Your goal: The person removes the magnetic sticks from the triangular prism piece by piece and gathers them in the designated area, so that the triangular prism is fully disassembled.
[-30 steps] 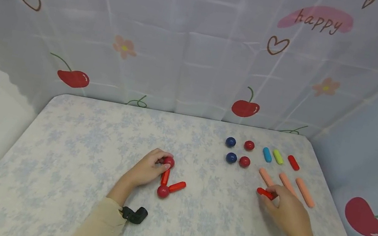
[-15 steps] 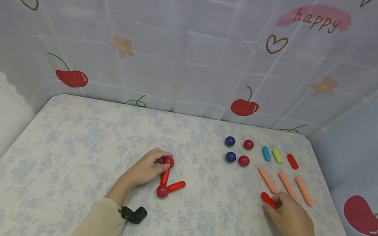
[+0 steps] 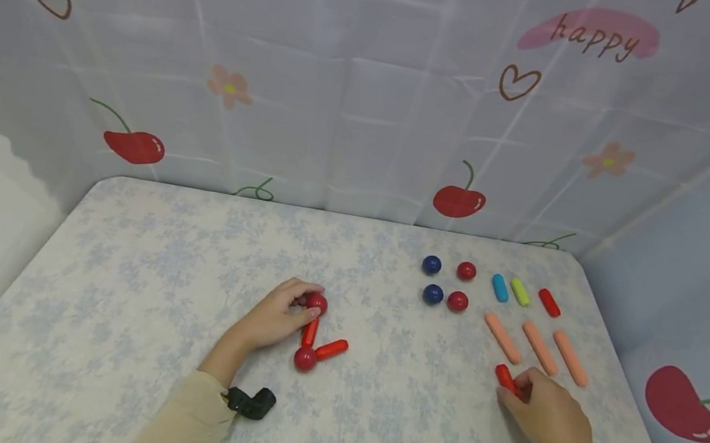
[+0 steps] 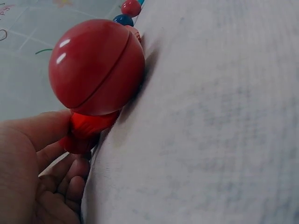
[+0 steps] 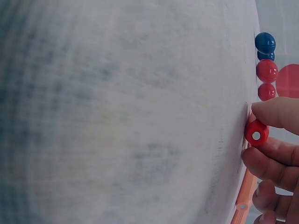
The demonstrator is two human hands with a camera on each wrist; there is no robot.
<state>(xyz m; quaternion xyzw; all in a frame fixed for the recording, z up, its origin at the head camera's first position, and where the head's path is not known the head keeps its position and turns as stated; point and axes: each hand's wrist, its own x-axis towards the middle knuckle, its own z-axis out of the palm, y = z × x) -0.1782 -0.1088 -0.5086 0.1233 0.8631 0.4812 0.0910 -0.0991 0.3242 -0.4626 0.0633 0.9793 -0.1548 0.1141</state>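
My left hand (image 3: 269, 319) grips the far red ball (image 3: 319, 301) of a small joined piece lying on the table. A short red rod (image 3: 309, 335) links that ball to a nearer red ball (image 3: 305, 359), from which a second red rod (image 3: 332, 350) sticks out to the right. In the left wrist view the nearer ball (image 4: 96, 67) looms large in front of my fingers. Near the orange sticks, my right hand (image 3: 552, 417) pinches a loose short red rod (image 3: 505, 377) between thumb and fingers. The right wrist view shows the holed end of this rod (image 5: 255, 134).
Behind my right hand lie several long orange sticks (image 3: 502, 338). Farther back are short blue (image 3: 500, 287), yellow-green (image 3: 520, 292) and red (image 3: 550, 303) rods. Left of them sit two blue balls (image 3: 432, 294) and two red balls (image 3: 457, 301). A printed curtain (image 3: 349, 94) hangs behind the table.
My right hand has drawn slightly back and to the right, and the red rod in it has turned from nearly crosswise to a steeper slant. My left hand and the joined piece stay put.
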